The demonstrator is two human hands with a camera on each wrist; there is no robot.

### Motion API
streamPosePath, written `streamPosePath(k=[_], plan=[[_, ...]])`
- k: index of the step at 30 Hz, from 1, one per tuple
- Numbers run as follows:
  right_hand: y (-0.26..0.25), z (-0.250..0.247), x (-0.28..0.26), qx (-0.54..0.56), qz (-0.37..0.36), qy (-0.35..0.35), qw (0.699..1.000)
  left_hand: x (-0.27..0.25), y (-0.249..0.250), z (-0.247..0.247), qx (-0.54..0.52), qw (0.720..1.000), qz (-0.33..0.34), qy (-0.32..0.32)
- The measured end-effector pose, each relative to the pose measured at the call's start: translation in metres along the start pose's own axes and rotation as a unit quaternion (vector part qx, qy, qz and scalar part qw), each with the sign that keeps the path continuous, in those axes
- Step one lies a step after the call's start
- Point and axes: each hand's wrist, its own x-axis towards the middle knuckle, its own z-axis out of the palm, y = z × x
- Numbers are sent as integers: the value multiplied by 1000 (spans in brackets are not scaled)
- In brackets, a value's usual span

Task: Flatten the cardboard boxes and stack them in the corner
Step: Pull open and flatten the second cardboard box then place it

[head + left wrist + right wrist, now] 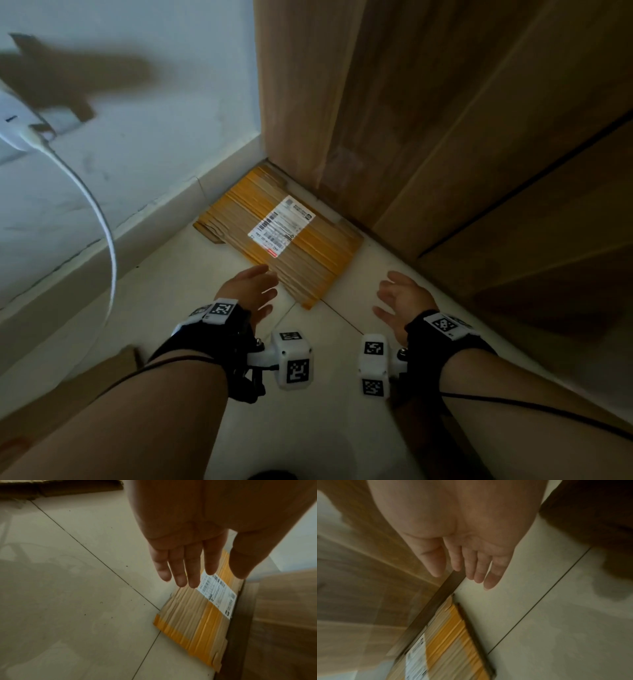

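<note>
head view looks down, wrist views close, sharing flattened box (281, 233)

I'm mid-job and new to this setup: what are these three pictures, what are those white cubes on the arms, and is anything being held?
No machine here: a person works bare-handed. The white cubes are cameras strapped to the wrists. The big picture comes from a head camera looking down; the other two look along each hand. A flattened cardboard box with a white shipping label lies on the tiled floor, in the corner between the wall and wooden furniture. The left hand and right hand are open above the floor, holding nothing.
</note>
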Motion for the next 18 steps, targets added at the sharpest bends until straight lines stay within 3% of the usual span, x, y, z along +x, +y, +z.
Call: streamPosePath(k=[3,6,9,13,18], plan=[[12,-34,-7,-37,8,44,998,-6,-3,16,64,998,1,9],[23,-67,-16,-173,-4,81,982,-12,-10,39,130,991,-6,-19],[30,-89,-26,-312,-12,98,945,-15,-16,59,172,983,-12,-58],[44,-108,-41,-395,4,116,911,-15,-24,83,186,978,-14,-92],[48,-118,-58,-547,30,100,830,-16,-29,105,213,970,-12,-120]])
